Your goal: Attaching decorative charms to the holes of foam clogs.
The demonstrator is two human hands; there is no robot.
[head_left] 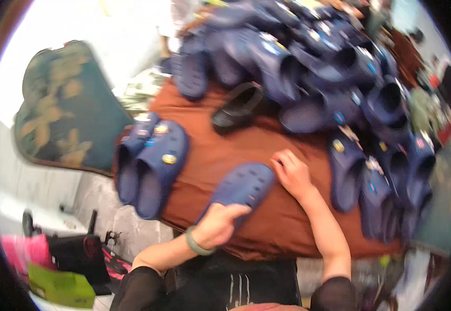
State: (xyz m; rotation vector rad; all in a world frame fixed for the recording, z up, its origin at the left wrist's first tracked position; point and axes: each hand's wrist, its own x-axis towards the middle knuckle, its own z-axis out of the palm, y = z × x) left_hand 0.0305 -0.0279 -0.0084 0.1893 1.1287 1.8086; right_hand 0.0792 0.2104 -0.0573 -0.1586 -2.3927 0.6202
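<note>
- Brown-clothed table is carrying heaped blue clogs toward its far edge.
- Left hand is gripping one clog at the near edge; it is overhanging and could drop.
- Right hand is resting unclenched beside its toe.

A lime-green bag sits on the floor, well left of and below the left hand; a pink package lies just above it, further left; small white tags show on the blue clogs piled well above the right hand; everything is blurred, so finer detail cannot be told.
</note>
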